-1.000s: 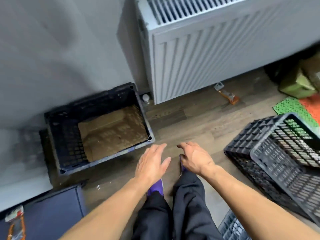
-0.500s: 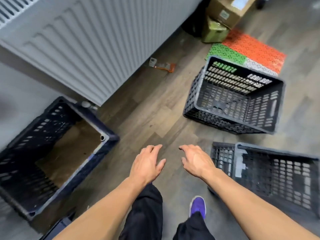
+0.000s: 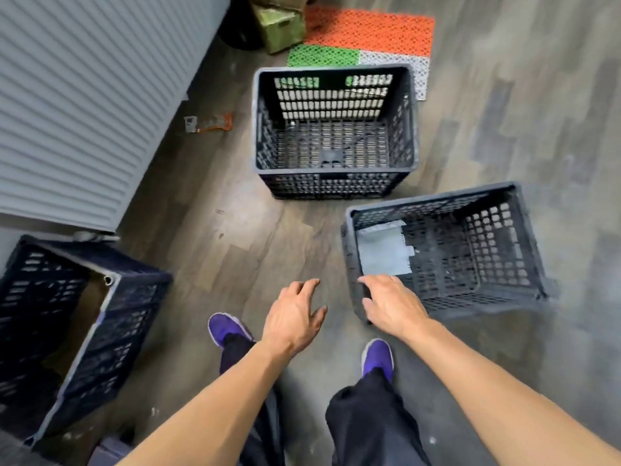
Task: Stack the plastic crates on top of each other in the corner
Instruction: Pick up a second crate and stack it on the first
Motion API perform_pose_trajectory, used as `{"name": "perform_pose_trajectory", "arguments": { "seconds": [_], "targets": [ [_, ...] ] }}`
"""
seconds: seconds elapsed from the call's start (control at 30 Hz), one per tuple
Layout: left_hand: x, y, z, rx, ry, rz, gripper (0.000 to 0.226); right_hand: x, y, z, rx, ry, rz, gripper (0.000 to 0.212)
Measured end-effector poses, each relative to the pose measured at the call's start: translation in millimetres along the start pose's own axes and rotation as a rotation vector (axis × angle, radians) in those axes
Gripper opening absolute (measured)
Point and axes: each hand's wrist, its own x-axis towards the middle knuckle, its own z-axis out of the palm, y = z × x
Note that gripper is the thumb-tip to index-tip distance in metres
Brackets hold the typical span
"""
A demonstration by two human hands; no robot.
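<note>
Three dark perforated plastic crates stand on the wood floor. A dark blue crate (image 3: 127,317) with cardboard in its bottom sits at the lower left, beside the radiator. A grey crate (image 3: 332,183) stands upright ahead in the middle. A second grey crate (image 3: 497,250), holding a pale sheet, sits to the right. My right hand (image 3: 393,306) hovers with spread fingers over that crate's near left corner; whether it touches the rim I cannot tell. My left hand (image 3: 294,317) is open above the bare floor, left of it, holding nothing.
A white radiator (image 3: 90,105) lines the wall at left. An orange, green and white mat (image 3: 366,35) and a green box (image 3: 279,28) lie beyond the middle crate. A small orange and grey item (image 3: 208,124) lies near the radiator. My purple shoes (image 3: 228,327) are below my hands.
The view has swung right, away from the blue crate in the corner, toward the two grey crates. Both hands moved with it; my right hand now reaches the nearer grey crate's corner.
</note>
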Motion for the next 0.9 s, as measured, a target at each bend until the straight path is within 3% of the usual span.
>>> {"name": "perform_pose_trajectory", "arguments": {
  "seconds": [0.17,0.33,0.9],
  "targets": [
    [-9.3,83.9,54.3,-0.058,-0.05,-0.015,0.058,-39.7,88.3,-9.8,0.031,0.011,0.069,0.048],
    [-8.3,121.5,79.9,-0.021,-0.083,0.018,0.058,-54.4,132.3,-8.3,0.113,0.044,0.14,0.048],
    [92.7,66.0,129.6,0.233,-0.243,0.046,0.07,-7.2,170.9,87.9,0.421,-0.017,0.415,0.048]
  ]
}}
